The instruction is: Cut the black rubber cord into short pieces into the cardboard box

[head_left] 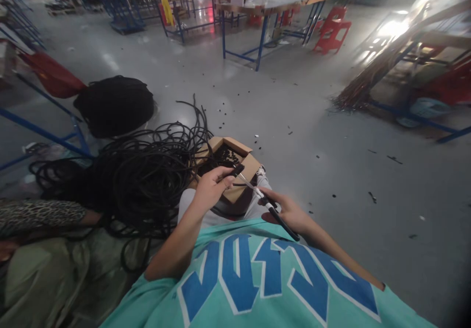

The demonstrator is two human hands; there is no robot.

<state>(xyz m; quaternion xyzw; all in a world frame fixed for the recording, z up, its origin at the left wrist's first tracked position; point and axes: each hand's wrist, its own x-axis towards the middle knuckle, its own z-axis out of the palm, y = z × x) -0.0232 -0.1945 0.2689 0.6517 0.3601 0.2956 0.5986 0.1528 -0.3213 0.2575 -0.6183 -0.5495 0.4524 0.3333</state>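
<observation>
My left hand (210, 189) is closed around the end of a short bundle of black cord or tubing (237, 170), its fingers pinching from the left. In my right hand (289, 213) are black-handled cutters (281, 220), with white wrapping near the pivot. Their metal blades (246, 180) point up and left, close to the black bundle; whether they touch it I cannot tell. Beneath both hands, between my knees, an open cardboard box (251, 165) holds many small black cut pieces (230, 155). Black cord runs from a heap on the left toward the box.
A large tangle of black cord (143, 171) lies left of the box, with a thick black coil (116, 104) behind it. Another person's patterned sleeve (40, 212) is at the left. Black scraps dot the floor (294, 102). Ahead are blue-legged tables (257, 10) and red stools (333, 31).
</observation>
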